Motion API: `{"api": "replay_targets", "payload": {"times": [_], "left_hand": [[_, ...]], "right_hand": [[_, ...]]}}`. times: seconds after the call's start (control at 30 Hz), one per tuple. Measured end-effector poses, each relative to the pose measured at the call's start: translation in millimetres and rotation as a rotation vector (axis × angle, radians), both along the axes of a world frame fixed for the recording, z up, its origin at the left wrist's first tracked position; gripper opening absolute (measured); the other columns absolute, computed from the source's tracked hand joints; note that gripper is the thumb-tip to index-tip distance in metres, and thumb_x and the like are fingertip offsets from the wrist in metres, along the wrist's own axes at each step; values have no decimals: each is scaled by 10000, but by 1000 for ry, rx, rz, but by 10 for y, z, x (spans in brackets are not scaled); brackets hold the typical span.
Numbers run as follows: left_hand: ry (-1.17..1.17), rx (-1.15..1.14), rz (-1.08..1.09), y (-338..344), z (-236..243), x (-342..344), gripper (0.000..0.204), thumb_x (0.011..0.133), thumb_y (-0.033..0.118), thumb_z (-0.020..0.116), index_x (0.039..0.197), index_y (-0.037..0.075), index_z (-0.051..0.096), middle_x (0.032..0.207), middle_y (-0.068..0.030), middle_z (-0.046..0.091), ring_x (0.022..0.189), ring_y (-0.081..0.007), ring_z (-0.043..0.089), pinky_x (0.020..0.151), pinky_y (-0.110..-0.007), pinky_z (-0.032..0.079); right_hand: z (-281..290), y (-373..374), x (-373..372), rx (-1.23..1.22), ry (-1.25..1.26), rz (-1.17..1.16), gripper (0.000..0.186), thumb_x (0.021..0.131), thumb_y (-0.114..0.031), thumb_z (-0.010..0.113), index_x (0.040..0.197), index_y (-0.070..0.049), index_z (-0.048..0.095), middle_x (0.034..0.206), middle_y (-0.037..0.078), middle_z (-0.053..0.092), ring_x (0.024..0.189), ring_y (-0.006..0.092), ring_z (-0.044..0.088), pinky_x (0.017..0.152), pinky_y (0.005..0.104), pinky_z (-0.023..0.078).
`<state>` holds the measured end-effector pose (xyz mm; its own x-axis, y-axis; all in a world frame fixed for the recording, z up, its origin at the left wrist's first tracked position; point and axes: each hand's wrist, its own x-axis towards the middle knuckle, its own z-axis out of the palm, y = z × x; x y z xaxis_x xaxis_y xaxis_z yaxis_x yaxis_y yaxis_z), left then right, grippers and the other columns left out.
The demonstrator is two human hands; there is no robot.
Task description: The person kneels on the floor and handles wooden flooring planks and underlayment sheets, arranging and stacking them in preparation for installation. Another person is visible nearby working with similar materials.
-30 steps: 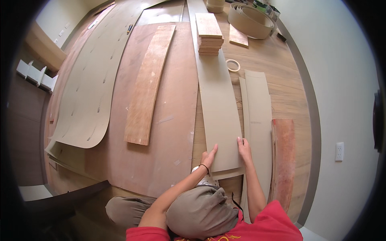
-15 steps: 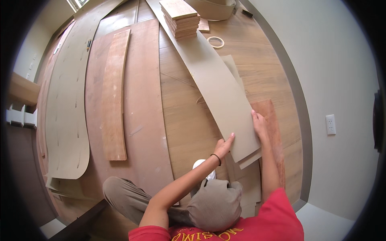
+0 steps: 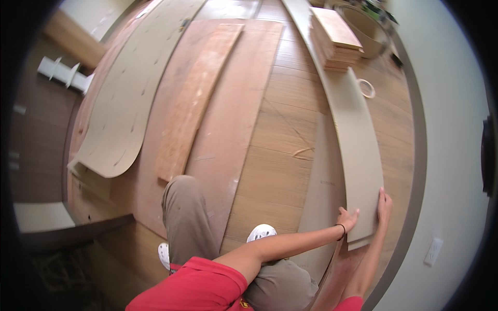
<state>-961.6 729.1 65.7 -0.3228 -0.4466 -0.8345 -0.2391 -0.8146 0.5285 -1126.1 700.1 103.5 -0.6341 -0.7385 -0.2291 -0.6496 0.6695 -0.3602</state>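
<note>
A long, thin beige strip of sheet board (image 3: 358,150) stretches away from me on the right. At its near end, a second layer shows under the edge. My left hand (image 3: 348,220) grips the strip's left edge, thumb on top and the other fingers hidden. Across from it, my right hand (image 3: 384,207) is closed on the right edge with its fingers partly beneath. Farther up the strip rests a stack of small plywood boards (image 3: 337,41). Below and to the left lies another beige sheet (image 3: 324,192), and a reddish plywood piece (image 3: 345,267) shows under the near end.
A tape roll (image 3: 366,88) lies beside the strip, with a large coiled beige sheet (image 3: 365,28) behind. The wall (image 3: 456,155) runs close on my right. To the left are a wide plywood sheet (image 3: 228,129), a narrow plank (image 3: 199,98) on it, and a curling beige sheet (image 3: 124,114).
The view has turned and tilted. Both hands keep hold of the strip, whose near end has swung right toward the wall, uncovering more of the beige sheet on its left.
</note>
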Motion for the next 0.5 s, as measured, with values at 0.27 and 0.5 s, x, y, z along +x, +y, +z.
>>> {"api": "replay_targets", "payload": {"times": [0.27, 0.5], "left_hand": [[102, -857, -137, -549, 1117, 1928, 897, 833, 336, 575, 1422, -64, 30, 1465, -318, 130, 1373, -438, 185, 1135, -482, 171], [-756, -980, -218, -1105, 1203, 5181, 452, 845, 373, 537, 1119, 14, 534, 1115, -238, 555, 1064, -385, 523, 914, -444, 431]], "right_hand": [[1480, 105, 787, -602, 835, 122, 534, 928, -296, 556, 1355, -21, 390, 1344, 184, 430, 1256, 350, 397, 1054, 450, 321], [71, 494, 2781, -359, -237, 368, 503, 854, -80, 586, 1303, 7, 377, 1139, 146, 506, 1061, 260, 496, 976, 383, 377]]}}
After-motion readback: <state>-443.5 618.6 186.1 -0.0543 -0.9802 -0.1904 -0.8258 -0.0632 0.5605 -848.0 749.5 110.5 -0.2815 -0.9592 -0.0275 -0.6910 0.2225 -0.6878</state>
